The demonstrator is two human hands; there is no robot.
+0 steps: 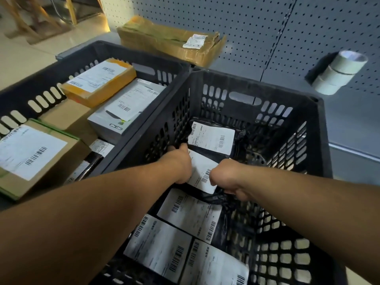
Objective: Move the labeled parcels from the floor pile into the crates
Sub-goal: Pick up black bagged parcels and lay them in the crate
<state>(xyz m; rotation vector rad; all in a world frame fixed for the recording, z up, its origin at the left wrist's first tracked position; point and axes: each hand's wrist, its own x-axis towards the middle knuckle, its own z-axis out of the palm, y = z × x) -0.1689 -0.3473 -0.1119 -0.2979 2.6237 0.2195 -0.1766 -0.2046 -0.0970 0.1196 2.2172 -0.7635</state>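
Both my hands reach down into the right black crate [320,124]. Between them lies a black plastic-bag parcel with a white barcode label [202,171]. My left hand [181,165] grips its left edge and my right hand [228,177] is closed on its right side. Another black bagged parcel [211,138] lies behind it in the same crate, and several more labeled bags [189,210] lie nearer me. The left black crate [115,50] holds cardboard boxes: a yellow one [115,83], a grey one [115,124] and a brown one [67,149].
A taped cardboard box [164,40] lies on the grey shelf behind the crates. Rolls of tape [339,73] hang from the pegboard wall [267,27] at the right. Wooden furniture legs [37,21] stand on the tiled floor at the far left.
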